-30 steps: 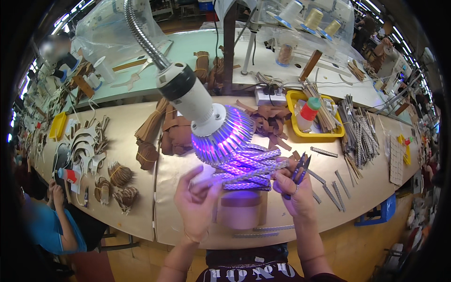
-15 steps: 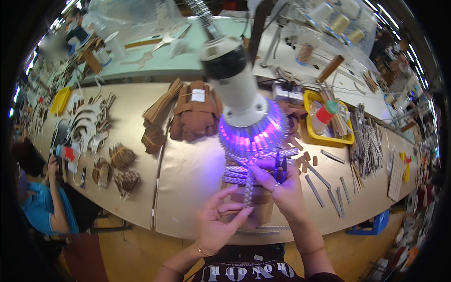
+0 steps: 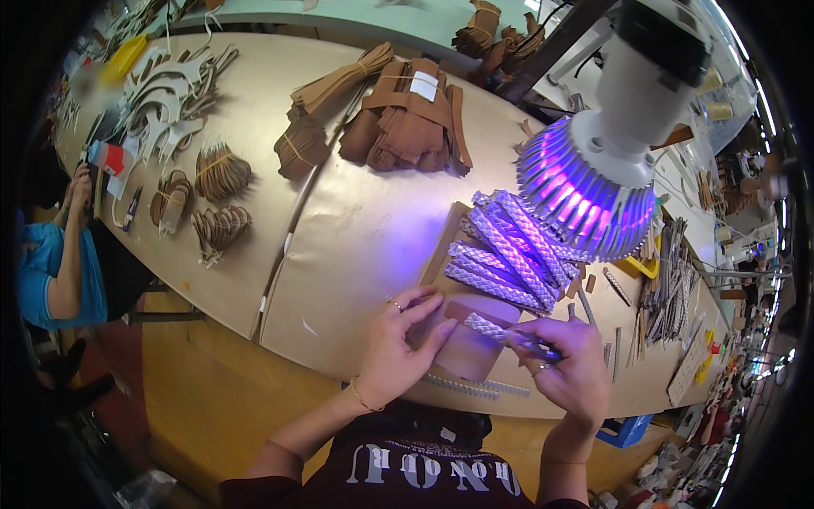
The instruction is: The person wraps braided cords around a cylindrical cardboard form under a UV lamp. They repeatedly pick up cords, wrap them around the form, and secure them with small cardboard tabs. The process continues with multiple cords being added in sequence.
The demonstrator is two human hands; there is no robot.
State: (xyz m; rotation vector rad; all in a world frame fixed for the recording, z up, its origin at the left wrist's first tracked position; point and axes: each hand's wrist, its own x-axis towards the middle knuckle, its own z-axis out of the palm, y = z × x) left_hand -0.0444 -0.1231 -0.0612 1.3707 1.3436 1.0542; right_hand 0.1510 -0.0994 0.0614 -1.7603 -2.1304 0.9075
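Note:
My right hand (image 3: 570,360) is closed around a short grey-white braided strip (image 3: 487,327), whose end sticks out toward the left. A dark, slender tool (image 3: 543,349) also lies in that hand, mostly hidden by the fingers. My left hand (image 3: 397,349) is open, thumb and forefinger apart, at the left edge of a brown board (image 3: 471,360). Close to its fingertips a flat reddish-brown strip (image 3: 462,310) rests on the board. Just beyond lies a pile of braided strips (image 3: 509,254), lit violet by the lamp (image 3: 585,191).
The white lamp housing hangs low at the upper right. Brown strap bundles (image 3: 411,127) and a smaller tied bundle (image 3: 301,148) lie farther back. Cut white pieces (image 3: 174,97) are at the left, near a person in a blue sleeve (image 3: 64,288). More braided strips (image 3: 670,267) lie right.
The view has swung, shifting the lamp to the upper right. My left hand has let go of the braided strip's lower end. The strip now points left from my right hand.

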